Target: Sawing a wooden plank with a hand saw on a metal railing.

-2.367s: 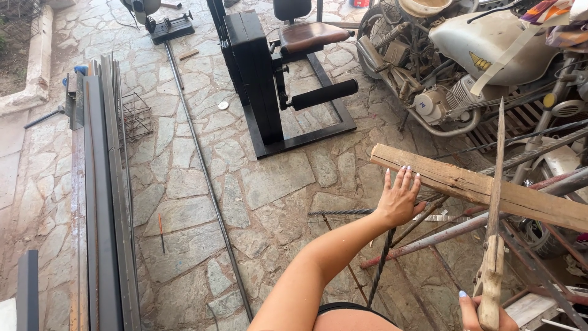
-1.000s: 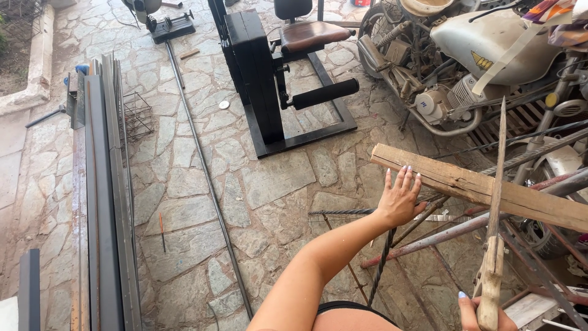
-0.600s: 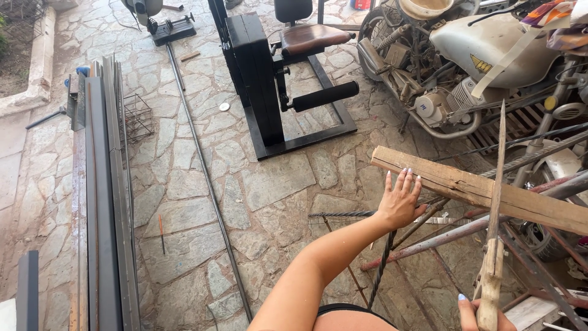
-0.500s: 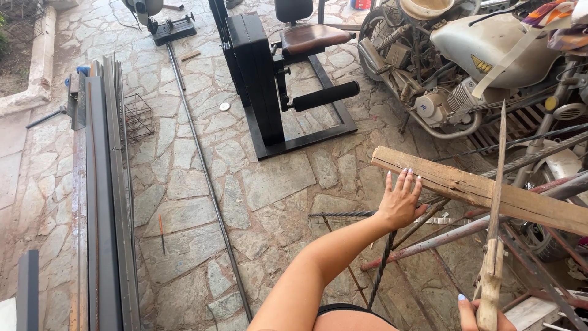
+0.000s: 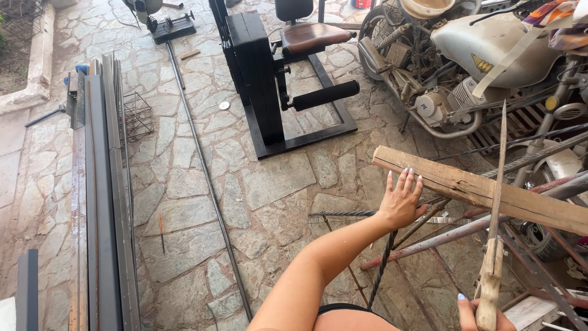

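- Two bare hands work over a weathered wooden plank (image 5: 484,195) lying across rusty metal rods (image 5: 429,236), above a stone-paved floor (image 5: 184,202).
- Left hand (image 5: 401,201), fingers spread open, presses flat against the plank's near end, gripping nothing.
- Right hand (image 5: 484,314) is closed around the wooden handle of a long, thin pointed blade (image 5: 497,184), held upright in front of the plank.
- Judgement: steady pressure on the plank and fingers kept well away from the blade's tip would suit.

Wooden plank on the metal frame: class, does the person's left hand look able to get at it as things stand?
Probably yes: the left hand is raised with open fingers right at the wooden plank, and nothing sits between them.
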